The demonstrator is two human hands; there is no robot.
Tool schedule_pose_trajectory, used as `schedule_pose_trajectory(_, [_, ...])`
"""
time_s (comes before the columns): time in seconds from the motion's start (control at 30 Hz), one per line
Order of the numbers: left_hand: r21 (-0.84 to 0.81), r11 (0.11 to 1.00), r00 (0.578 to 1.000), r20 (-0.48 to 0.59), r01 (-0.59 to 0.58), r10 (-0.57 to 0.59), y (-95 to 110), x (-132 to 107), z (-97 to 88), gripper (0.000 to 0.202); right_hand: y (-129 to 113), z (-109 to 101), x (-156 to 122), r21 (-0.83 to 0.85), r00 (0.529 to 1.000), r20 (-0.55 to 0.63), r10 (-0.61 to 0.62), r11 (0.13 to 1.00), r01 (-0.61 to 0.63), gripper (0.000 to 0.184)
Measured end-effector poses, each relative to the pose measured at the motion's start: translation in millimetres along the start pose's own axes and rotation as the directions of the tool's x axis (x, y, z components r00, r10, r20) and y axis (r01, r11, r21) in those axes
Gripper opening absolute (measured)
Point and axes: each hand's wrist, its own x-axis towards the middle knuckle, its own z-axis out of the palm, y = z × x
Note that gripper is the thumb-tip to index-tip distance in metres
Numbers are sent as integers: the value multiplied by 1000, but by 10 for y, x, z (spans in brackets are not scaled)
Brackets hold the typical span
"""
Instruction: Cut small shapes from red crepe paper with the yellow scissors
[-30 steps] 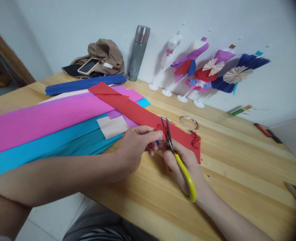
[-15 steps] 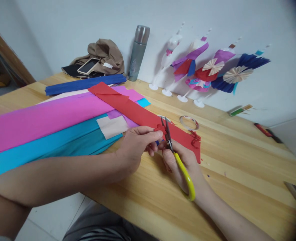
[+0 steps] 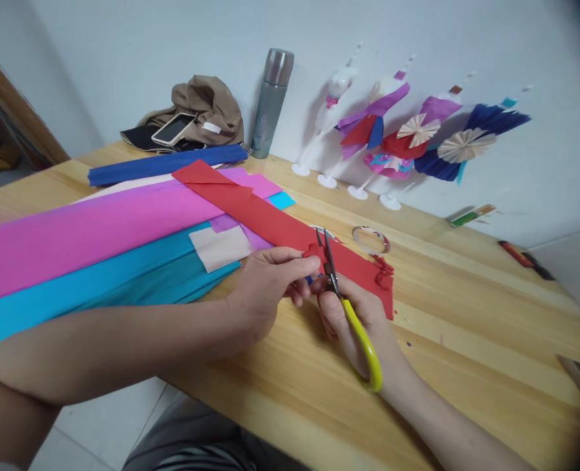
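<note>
Between thumb and fingers, my left hand (image 3: 275, 271) pinches a small piece of red crepe paper (image 3: 313, 251). My right hand (image 3: 351, 307) grips yellow-handled scissors (image 3: 361, 343), their blades pointing up and slightly apart at the edge of the red piece. A bit of blue shows below the red piece, partly hidden by my fingers. Behind both hands, a long folded red paper strip (image 3: 265, 216) runs diagonally across the table. Red scraps (image 3: 383, 271) lie at its right end.
Pink (image 3: 98, 229) and turquoise paper (image 3: 74, 288) cover the table's left side. A flask (image 3: 271, 104), a cloth bundle with a phone (image 3: 173, 129), and several decorated figures on white stands (image 3: 391, 201) line the wall. A tape roll (image 3: 371, 240) and a red-black cutter (image 3: 523, 258) lie rightward.
Almost nothing differs. The scissor blades look very slightly closer together, while both hands keep their places.
</note>
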Motion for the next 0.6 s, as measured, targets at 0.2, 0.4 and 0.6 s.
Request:
schedule_pose_trajectory(0.2, [0,1000,1000,-1,8,-8,-10,9,-8,21,-14,-27,-23,83,1000,0,-1,997,1,42])
schedule_pose_trajectory(0.4, [157,987,999,45,-28,21,18,7,-29,22,28,-58,17,215,959,-272,79,976,-20,27])
schedule_pose_trajectory(0.6, [347,936,996,84,-57,29,24,1,-31,21,17,-55,35,287,910,-401,104,958,16,24])
